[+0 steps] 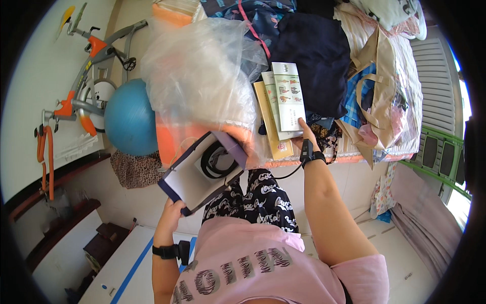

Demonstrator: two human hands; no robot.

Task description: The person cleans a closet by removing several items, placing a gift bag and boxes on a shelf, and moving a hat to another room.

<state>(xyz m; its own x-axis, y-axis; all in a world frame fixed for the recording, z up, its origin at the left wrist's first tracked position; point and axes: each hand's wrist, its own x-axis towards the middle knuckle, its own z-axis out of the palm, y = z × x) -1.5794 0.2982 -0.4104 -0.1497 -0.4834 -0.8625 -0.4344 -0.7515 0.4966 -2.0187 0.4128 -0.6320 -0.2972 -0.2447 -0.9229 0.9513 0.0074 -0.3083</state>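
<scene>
My left hand (176,211) grips the near corner of a dark blue paper bag (186,186), tilted so that its white inside faces up. A coiled black cable (209,161) lies in the bag. With my right hand (303,135) I hold the lower end of a printed leaflet (290,97), thumb on top. Under it, a second green-and-white leaflet (269,89) and a yellow envelope (271,125) with a red round mark fan out to the left. Whether my fingers also grip the envelope is hidden.
On the bed (281,162) lie a large clear plastic bag (201,72), dark folded fabric (313,60) and a beige tote bag (379,98) stuffed with clothes. A blue exercise ball (131,117) and an exercise bike (83,83) stand left; a green folding frame (436,152) stands right.
</scene>
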